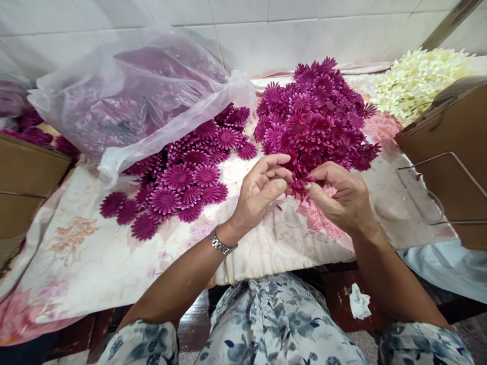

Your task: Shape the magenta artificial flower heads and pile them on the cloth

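Observation:
Both hands meet at the near edge of a heaped pile of magenta artificial flowers [319,111]. Between the fingertips is a small magenta artificial flower [300,185], partly covered by them. My left hand [262,187], with a metal watch on its wrist, touches the flower's left side, thumb and fingers closed toward it. My right hand [340,195] pinches the flower between thumb and forefinger from the right. To the left lie loose, flat magenta flower heads [178,177], some stacked, spilling from under a translucent plastic bag [152,96].
A floral tablecloth [243,253] covers the table against a white tiled wall [243,40]. Cream-coloured artificial flowers [422,78] are heaped at the back right. Cardboard boxes stand at the right [452,157] and left [26,187]. Crumpled white paper [359,301] lies below the table edge.

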A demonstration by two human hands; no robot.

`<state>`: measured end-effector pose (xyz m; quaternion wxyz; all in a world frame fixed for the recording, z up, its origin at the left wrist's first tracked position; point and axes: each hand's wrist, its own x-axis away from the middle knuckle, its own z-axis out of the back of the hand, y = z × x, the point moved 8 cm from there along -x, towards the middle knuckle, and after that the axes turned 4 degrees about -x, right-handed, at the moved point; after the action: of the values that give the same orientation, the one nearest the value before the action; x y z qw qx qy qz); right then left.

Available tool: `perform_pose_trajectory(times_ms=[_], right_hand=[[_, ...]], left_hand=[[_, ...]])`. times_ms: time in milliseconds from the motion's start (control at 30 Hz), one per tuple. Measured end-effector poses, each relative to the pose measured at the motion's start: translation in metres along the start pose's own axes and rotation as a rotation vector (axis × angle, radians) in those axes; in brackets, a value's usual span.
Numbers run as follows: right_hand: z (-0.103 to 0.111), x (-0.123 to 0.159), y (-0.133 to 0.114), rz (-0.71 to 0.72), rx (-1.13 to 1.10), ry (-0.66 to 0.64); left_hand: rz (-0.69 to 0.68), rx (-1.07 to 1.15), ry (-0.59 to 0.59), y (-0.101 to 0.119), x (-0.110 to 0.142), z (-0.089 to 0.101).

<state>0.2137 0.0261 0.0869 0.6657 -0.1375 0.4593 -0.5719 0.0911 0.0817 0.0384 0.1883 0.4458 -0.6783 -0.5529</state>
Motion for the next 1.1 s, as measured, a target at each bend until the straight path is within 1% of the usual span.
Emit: perform_pose_trajectory(times_ms=[100, 167, 200, 333, 433, 533, 633, 733, 800, 967, 1100], right_hand=[[-0.002, 0.002, -0.011, 0.09, 0.128, -0.006], [-0.005, 0.003, -0.013, 0.1, 0.161, -0.018], [-0.006, 0.004, -0.013, 0.097, 0.166, -0.025], [-0.011, 0.007, -0.01, 0.067, 0.148, -0.076], [-0.013, 0.01, -0.008, 0.05, 0.128, -0.09], [-0.015, 0.012, -0.006, 0.038, 0.082, -0.112], [-0.019, 0.015, 0.004, -0.058, -0.077, -0.153], [-0.024, 0.02, 0.019, -0.207, -0.304, -0.183], [-0.027, 0.023, 0.027, -0.276, -0.399, -0.182], [-0.029, 0.028, 0.036, -0.351, -0.445, -0.139], [-0.029, 0.029, 0.037, -0.36, -0.472, -0.124]], left_hand=[[0.093, -0.181, -0.015, -0.003, 0.002, -0.004], [0.137, -0.27, -0.01, -0.005, 0.003, -0.006], [0.161, -0.278, -0.002, -0.006, 0.003, -0.006], [0.253, -0.181, 0.019, -0.014, 0.008, -0.005], [0.28, -0.113, 0.001, -0.017, 0.01, -0.006], [0.284, -0.105, 0.044, -0.019, 0.011, -0.003], [0.304, -0.024, 0.095, -0.022, 0.012, -0.002], [0.361, 0.114, 0.089, -0.028, 0.015, -0.006], [0.395, 0.134, 0.085, -0.031, 0.017, -0.006], [0.441, 0.142, 0.057, -0.035, 0.02, -0.005], [0.44, 0.166, 0.046, -0.034, 0.021, -0.005]])
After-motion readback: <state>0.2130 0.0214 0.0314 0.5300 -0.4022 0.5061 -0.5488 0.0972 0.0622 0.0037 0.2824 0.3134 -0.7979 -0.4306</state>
